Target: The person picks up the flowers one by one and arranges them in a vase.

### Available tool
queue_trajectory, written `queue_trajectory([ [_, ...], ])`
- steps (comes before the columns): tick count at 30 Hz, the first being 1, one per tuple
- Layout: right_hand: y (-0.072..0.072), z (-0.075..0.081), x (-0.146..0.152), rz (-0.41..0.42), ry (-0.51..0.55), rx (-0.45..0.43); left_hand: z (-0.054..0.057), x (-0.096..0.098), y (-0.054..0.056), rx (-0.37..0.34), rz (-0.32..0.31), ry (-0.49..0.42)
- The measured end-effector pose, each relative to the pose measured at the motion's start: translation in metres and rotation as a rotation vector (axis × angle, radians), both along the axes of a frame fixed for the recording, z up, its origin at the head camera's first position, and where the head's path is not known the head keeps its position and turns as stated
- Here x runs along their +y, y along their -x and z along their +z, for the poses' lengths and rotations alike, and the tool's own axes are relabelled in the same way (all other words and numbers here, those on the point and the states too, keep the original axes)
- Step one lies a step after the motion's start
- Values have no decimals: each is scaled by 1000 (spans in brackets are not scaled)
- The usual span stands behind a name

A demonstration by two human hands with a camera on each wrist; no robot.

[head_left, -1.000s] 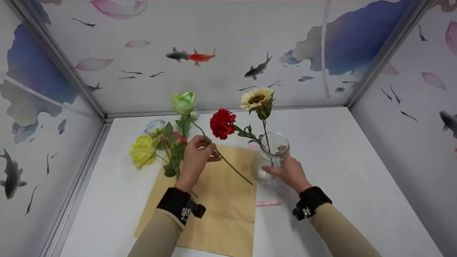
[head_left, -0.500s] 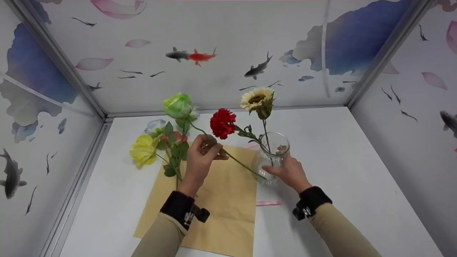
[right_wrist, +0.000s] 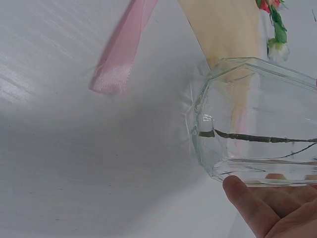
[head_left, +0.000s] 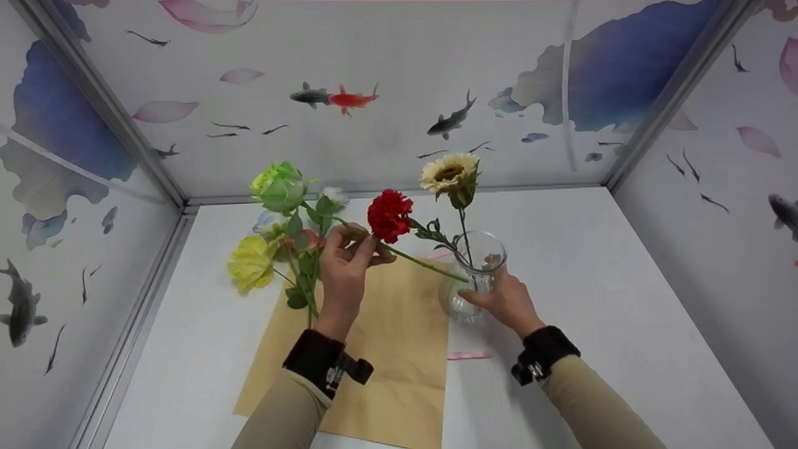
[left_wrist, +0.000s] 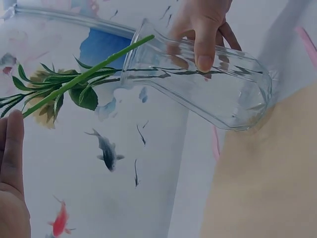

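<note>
In the head view my left hand (head_left: 346, 271) pinches the stem of a green artificial rose (head_left: 278, 188), its bloom pointing to the back left. The stem's cut end overlaps the neck of a clear glass vase (head_left: 460, 299), also seen in the left wrist view, where the green stem (left_wrist: 99, 65) crosses the vase rim. My right hand (head_left: 508, 299) grips the vase from its right side, thumb in front. Inside the vase stand a cream sunflower (head_left: 450, 174) and a red carnation (head_left: 389, 216) leaning left. Their dark stems (right_wrist: 267, 139) reach toward the base in the right wrist view.
More artificial flowers lie at the left, among them a yellow bloom (head_left: 250, 265) and a pale blue one. Brown kraft paper (head_left: 393, 362) lies under them and my left arm. Pink ribbon (head_left: 469, 356) shows beside the paper. Printed walls enclose the white table (head_left: 592, 280).
My left hand has tilted the green rose, its bloom swinging left and its stem end moving right and up to the vase neck. The right hand and vase have stayed in place.
</note>
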State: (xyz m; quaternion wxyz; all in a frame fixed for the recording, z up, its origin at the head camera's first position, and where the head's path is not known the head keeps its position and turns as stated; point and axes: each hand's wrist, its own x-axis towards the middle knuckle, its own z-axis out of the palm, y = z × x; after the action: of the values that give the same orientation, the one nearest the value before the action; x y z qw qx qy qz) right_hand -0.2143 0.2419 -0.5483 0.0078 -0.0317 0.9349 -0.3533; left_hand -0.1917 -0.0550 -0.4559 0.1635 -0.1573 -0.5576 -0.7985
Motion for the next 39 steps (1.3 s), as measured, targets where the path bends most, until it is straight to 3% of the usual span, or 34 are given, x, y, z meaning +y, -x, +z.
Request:
queue_trajectory([
  [12, 1, -1, -1, -3, -4, 7, 12, 6, 5, 10, 49, -28],
  [22, 1, 0, 0, 9, 0, 19, 19, 7, 11, -7, 81, -104],
  [30, 1, -1, -1, 7, 15, 25, 17, 13, 17, -14, 145, 10],
  [39, 0, -2, 0, 7, 25, 16, 19, 26, 26, -6, 268, 177],
])
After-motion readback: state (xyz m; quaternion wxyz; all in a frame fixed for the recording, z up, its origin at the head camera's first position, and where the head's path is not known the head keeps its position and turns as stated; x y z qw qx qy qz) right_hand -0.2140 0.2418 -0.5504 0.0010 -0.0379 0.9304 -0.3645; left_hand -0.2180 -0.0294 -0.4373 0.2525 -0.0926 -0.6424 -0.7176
